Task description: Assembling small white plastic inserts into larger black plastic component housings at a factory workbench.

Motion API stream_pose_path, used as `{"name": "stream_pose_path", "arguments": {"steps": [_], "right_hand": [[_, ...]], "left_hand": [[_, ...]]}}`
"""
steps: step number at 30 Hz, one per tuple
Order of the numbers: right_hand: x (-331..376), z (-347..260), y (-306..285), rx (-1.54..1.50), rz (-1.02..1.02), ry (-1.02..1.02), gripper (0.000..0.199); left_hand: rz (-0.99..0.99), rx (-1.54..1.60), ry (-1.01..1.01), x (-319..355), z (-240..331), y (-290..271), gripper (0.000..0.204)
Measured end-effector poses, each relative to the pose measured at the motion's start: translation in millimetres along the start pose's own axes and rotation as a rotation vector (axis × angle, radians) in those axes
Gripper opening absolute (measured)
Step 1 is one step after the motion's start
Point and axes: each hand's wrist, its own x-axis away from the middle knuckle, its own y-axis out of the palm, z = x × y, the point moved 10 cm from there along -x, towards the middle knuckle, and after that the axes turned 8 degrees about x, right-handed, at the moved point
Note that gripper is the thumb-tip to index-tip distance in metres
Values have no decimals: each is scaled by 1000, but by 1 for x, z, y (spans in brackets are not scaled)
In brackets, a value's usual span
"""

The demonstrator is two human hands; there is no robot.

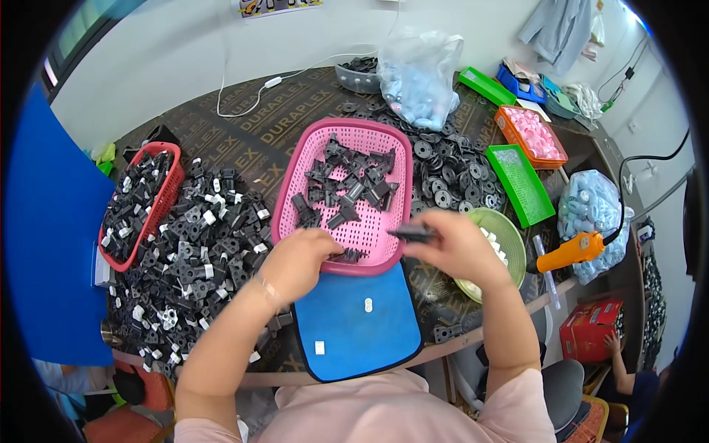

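Note:
A pink perforated basket (pixel 278 203) stands before me with several black plastic parts (pixel 353 173) inside. My left hand (pixel 299 258) reaches over its near left rim, fingers bent and closed at a black plastic part (pixel 350 255) in the near corner; the fingertips are partly hidden. Just off the basket's right rim, my right hand (pixel 461 244) grips another black plastic part (pixel 413 233), slightly blurred. On the blue mat (pixel 362 336) below the basket lie a small white rounded piece (pixel 368 304) and a white square piece (pixel 320 348).
Black parts with white pieces heap (pixel 203 273) at left, beside a red basket (pixel 177 181). Black discs (pixel 450 173) pile at right. A green bowl (pixel 517 255) of white pieces, an orange electric screwdriver (pixel 572 252), green trays (pixel 523 184) and bagged blue pieces (pixel 421 88) surround them. Another person's hand (pixel 613 343) touches a red box.

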Motion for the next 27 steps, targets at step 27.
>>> {"name": "stream_pose_path", "arguments": {"steps": [27], "right_hand": [[106,49,85,-434,-290,147,37]], "left_hand": [[-473,560,-242,-6,59,29,32]]}}
